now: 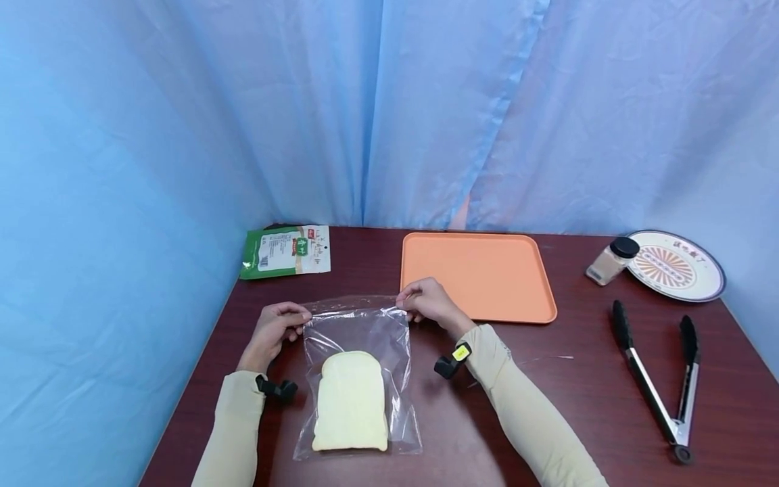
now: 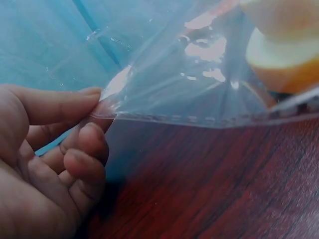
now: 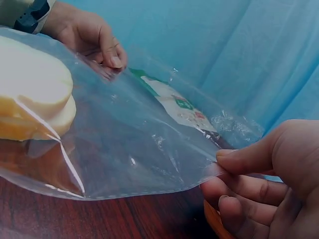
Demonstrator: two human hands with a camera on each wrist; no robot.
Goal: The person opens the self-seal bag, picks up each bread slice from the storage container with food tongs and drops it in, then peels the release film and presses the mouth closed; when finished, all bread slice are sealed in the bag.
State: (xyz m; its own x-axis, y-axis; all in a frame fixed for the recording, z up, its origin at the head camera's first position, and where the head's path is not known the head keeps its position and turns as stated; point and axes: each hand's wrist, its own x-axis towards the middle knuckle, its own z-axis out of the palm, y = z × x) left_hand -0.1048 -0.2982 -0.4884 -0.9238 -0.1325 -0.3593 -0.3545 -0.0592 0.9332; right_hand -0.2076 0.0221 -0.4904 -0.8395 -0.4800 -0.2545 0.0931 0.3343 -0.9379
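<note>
A clear plastic bag (image 1: 359,331) lies on the table with bread slices (image 1: 351,402) inside it. Two slices stacked together show through the film in the right wrist view. My left hand (image 1: 274,333) pinches the bag's upper left corner between thumb and forefinger, its other fingers loosely bent. At the upper right corner, my right hand (image 1: 431,302) pinches the film the same way. Between the two hands the bag's mouth edge is stretched nearly straight. In the left wrist view, the bread (image 2: 286,55) sits well away from the left fingertips.
Behind the right hand is an orange tray (image 1: 477,277). A green and white packet (image 1: 286,252) lies at the back left. On the right are a black-lidded jar (image 1: 613,260), a patterned plate (image 1: 675,266) and spread tongs (image 1: 660,392). Blue curtains (image 1: 304,115) surround the table.
</note>
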